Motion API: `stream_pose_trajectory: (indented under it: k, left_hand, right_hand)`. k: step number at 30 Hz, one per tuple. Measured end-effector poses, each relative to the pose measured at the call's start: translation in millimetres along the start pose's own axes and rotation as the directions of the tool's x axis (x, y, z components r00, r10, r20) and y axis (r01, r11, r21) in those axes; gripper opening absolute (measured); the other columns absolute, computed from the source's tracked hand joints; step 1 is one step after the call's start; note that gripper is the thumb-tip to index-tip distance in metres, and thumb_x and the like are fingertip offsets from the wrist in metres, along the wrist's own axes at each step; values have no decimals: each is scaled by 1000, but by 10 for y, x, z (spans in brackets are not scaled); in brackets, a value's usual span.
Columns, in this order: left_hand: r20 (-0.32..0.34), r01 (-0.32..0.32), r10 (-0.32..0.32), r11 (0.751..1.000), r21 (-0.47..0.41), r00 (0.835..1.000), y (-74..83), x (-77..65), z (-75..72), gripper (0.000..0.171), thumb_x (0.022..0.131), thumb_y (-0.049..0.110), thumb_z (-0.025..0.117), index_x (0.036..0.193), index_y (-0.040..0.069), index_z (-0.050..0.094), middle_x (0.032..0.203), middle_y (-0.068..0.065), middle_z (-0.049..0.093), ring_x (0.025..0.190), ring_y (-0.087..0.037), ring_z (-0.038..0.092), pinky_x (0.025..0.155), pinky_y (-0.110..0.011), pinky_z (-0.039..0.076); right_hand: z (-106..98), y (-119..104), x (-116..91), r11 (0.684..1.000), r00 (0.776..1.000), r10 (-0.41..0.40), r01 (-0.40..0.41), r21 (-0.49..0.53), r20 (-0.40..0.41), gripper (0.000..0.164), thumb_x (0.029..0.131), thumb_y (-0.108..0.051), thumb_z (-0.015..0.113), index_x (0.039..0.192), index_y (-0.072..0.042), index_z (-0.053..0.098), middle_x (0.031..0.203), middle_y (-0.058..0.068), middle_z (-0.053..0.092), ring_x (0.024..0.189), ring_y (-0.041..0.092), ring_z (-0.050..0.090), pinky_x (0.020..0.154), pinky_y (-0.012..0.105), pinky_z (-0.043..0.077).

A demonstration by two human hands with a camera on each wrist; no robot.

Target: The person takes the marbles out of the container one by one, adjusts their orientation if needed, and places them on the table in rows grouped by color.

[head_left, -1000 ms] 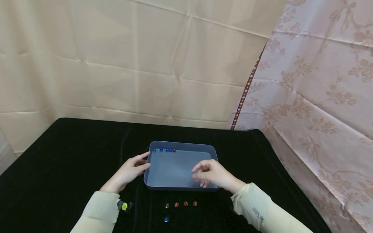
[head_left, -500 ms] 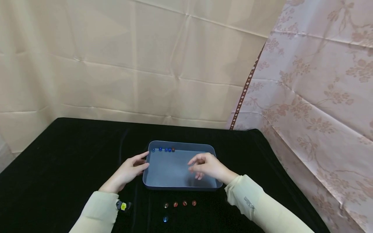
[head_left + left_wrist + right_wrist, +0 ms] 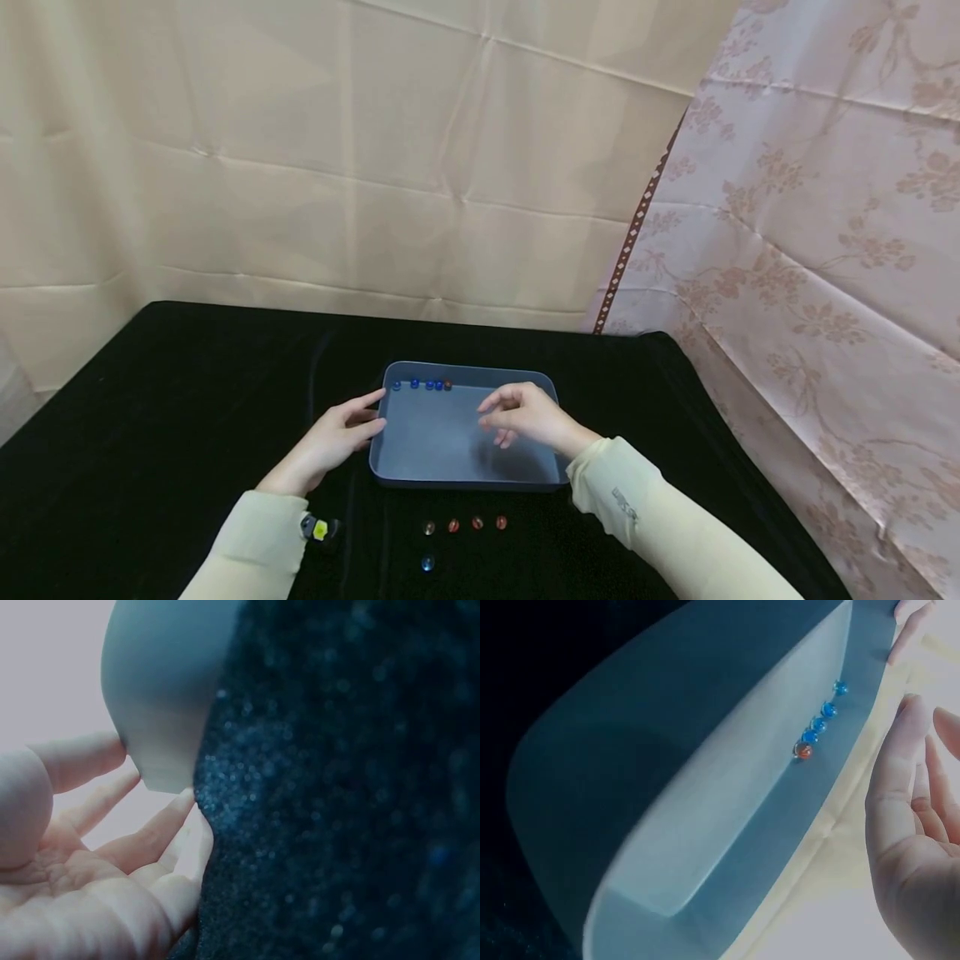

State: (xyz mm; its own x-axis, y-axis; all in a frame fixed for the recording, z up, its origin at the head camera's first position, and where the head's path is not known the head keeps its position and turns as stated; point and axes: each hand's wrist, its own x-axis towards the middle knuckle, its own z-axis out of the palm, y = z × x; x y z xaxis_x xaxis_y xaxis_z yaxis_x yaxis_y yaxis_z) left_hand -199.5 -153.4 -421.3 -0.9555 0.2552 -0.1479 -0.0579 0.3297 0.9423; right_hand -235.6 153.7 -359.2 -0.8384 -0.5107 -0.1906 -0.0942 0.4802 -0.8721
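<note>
A shallow blue-grey tray sits on the black cloth. My left hand is at its left side, fairly straight fingers touching the edge; the left wrist view shows the fingertips against the tray wall. Over the right part of the tray hovers my right hand, fingers loosely bent, with no object visible between thumb and forefinger. Along the tray's far wall, towards the left, several blue marbles lie in a row ending in one red-brown marble.
In front of the tray, several reddish marbles form a row on the black cloth, a clearer one at its left end. One blue marble lies nearer. Behind the table hangs a cream curtain; a floral curtain is at right.
My right hand has moved up and slightly left over the tray, towards its far side. The left hand, the tray and the marbles stay where they were.
</note>
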Motion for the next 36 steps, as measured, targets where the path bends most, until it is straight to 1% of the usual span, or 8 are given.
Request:
stream_pose_trajectory:
  k: [2,4,7,11,22,27,31,36]
  left_hand:
    - [1,1,-1,1000,0,1000,6,1,2,56,102,21,52,154,9,33,143,-30,47,126,-41,55,101,-48,53]
    - [2,-1,1,1000,0,1000,12,1,3,56,102,21,51,154,9,33,142,-30,47,126,-41,55,101,-48,53]
    - [2,-2,2,1000,0,1000,17,2,5,56,103,21,51,154,9,34,142,-30,48,126,-40,56,101,-48,53]
    - [2,1,-1,1000,-4,1000,17,4,7,56,102,21,52,154,9,34,142,-30,48,125,-40,56,101,-48,53]
    - [10,8,-8,1000,-14,1000,27,8,6,56,103,22,51,154,10,33,143,-30,47,127,-40,55,102,-49,53]
    - [4,14,-14,1000,-11,1000,22,4,10,55,103,22,52,154,10,34,142,-29,48,126,-40,55,101,-49,53]
    - [-2,9,-9,1000,-7,1000,16,-1,13,55,103,21,51,154,9,35,142,-29,48,126,-40,56,101,-48,53]
    - [-8,4,-4,1000,-3,1000,17,-6,8,55,103,21,52,153,9,35,142,-29,49,126,-40,56,100,-48,54]
  right_hand:
    - [7,2,19,1000,1000,0,0,10,2,32,92,-11,66,115,10,62,91,12,72,67,13,66,68,35,63]
    - [13,4,38,1000,1000,2,-2,20,3,33,92,-11,66,116,11,62,93,14,71,67,13,66,67,32,62]
    - [18,4,70,1000,1000,12,-12,27,-1,33,91,-11,66,116,11,62,93,13,71,67,12,66,66,30,62]
    - [22,6,127,999,999,28,-28,30,-21,32,91,-11,66,116,10,63,91,11,72,66,12,66,66,30,62]
    - [-8,-63,318,998,998,39,-36,57,-56,31,93,-9,65,117,10,62,99,20,72,67,13,67,67,30,62]
    - [-10,-85,372,997,997,50,-46,67,-59,29,93,-9,65,116,9,63,98,17,73,67,14,68,68,31,62]
    - [-12,-107,414,996,997,58,-53,74,-56,27,93,-10,66,114,7,65,101,19,72,68,15,68,69,32,63]
    - [-24,-110,483,995,996,72,-69,72,-47,30,92,-11,67,116,6,64,105,20,72,70,15,69,70,31,63]
